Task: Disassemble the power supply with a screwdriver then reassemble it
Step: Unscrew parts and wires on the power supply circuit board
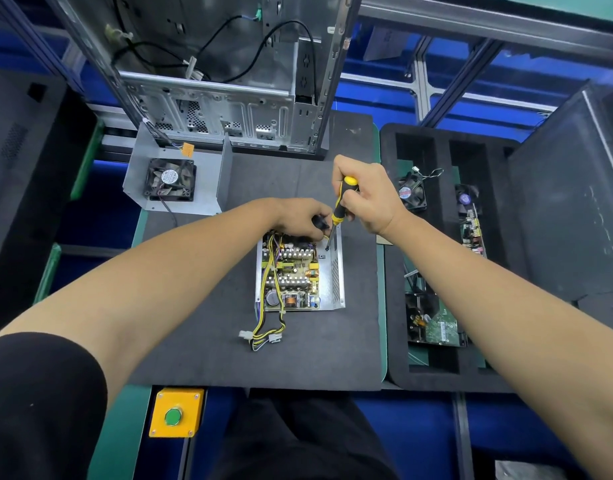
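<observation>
Green button (173,417) nearest me; beyond it, power supply (298,271) open on the tabletop (201,341). Right fingers (350,206) grasping the screwdriver (343,202), tip at its far corner; left fingers (312,226) curled on its far edge.

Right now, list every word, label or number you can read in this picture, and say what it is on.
Nothing can be read.
Round label on the fan in the metal cover: print too small.
Red and blue label on the small fan in the foam tray: blurred.
Circuit board of the power supply: markings too small.
</observation>
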`<state>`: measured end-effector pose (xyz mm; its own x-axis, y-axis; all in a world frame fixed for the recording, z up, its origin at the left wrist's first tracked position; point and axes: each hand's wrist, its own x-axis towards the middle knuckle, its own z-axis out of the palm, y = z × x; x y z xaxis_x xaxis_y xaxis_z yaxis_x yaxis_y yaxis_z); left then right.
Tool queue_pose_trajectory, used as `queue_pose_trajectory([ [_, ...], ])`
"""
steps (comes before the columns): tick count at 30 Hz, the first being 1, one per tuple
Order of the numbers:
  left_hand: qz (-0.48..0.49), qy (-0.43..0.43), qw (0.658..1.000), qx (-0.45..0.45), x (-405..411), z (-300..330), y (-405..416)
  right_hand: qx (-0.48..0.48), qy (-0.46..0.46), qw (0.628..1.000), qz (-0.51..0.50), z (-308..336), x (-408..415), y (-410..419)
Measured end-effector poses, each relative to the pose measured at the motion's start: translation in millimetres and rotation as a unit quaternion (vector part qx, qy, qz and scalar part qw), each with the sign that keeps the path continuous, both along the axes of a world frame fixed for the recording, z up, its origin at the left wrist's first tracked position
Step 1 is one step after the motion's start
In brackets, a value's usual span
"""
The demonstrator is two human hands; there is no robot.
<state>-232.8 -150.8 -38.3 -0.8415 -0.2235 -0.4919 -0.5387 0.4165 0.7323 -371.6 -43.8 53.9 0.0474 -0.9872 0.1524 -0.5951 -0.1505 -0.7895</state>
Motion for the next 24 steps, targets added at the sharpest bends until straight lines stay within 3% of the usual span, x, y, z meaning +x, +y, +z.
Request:
queue_pose_trajectory([
  [14,-0.095,-0.058,0.992,0.061,2.7,11.4,-14.1,-0.001,0.026,1.0,-0.002,0.3,3.0,0.6],
  [24,-0.07,-0.035,0.997,-0.012,-2.4,-4.7,-7.4,0.009,0.049,0.999,-0.007,-4.6,4.5,0.8],
])
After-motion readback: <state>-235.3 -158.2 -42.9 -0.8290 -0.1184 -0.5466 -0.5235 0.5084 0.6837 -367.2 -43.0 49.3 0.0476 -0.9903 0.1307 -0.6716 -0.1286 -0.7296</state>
